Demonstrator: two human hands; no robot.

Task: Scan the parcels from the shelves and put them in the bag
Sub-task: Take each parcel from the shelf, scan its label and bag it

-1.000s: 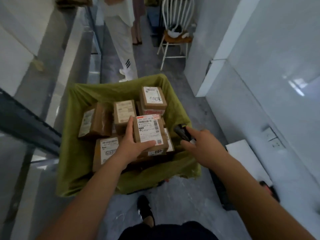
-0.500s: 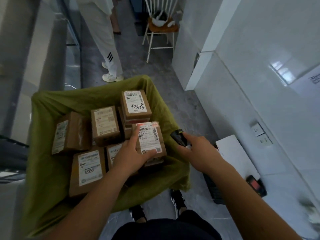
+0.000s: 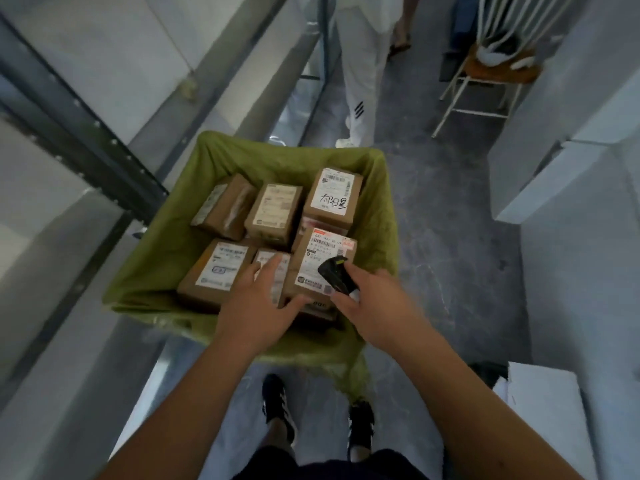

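Since half a second ago our left hand (image 3: pixel 258 303) has let go of the red-striped parcel (image 3: pixel 320 263), which now lies in the green bag (image 3: pixel 162 251) at about 4 o'clock of its opening, on top of other boxes; the hand sits just beside it at 7 o'clock, fingers spread and relaxed, holding nothing, thumb reaching toward the parcel's near edge and fingertips over a smaller box (image 3: pixel 273 268). Our right hand (image 3: pixel 377 306) has come in from the bag's right rim and grips the black handheld scanner (image 3: pixel 335 273), fingers curled around its body, its head over the lower right part of the red-striped parcel's label. We see five more brown cartons around it: one with handwritten characters on its label (image 3: pixel 334 197) at 1 o'clock, a plain-labelled one (image 3: pixel 275 214) at 12 o'clock, a tilted one (image 3: pixel 225 206) at 10 o'clock, and a blue-printed one (image 3: pixel 221 268) at 8 o'clock. Beyond the bag, at 12 o'clock, stands a person in white trousers (image 3: pixel 360 74), and at 2 o'clock a white chair (image 3: pixel 498 67) with an orange seat. Our black shoes (image 3: pixel 277 400) show below the bag at 6 o'clock
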